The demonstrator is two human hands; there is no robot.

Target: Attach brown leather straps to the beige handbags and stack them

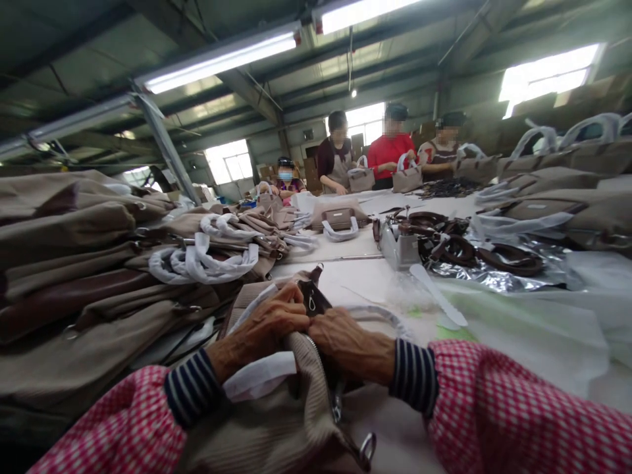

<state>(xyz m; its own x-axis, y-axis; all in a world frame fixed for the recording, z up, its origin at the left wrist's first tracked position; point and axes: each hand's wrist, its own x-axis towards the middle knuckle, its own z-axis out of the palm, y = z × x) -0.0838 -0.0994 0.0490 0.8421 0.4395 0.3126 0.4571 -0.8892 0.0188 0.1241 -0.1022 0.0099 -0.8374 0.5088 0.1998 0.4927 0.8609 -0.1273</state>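
Note:
A beige ribbed handbag (257, 415) lies right in front of me, its zipped top edge running up toward both hands. My left hand (269, 316) is closed on the bag's upper edge, fingers curled. Close beside it, my right hand (345, 339) is also closed, gripping the opposite side of the opening near the zipper. A dark flap with a small metal zipper pull (312, 301) shows just beyond the knuckles. White wrapping covers the bag's handle (261, 376) below my left wrist. A metal ring (367, 447) hangs at the bag's near end. My fingertips are hidden inside the fabric.
Stacked beige bags (99, 263) rise on the left, with wrapped handles (207, 260) sticking out. To the right lie coiled brown straps (459, 247), a grey box-like object (402, 247) and clear plastic sheeting (533, 322). Several co-workers (395, 148) handle bags across the table.

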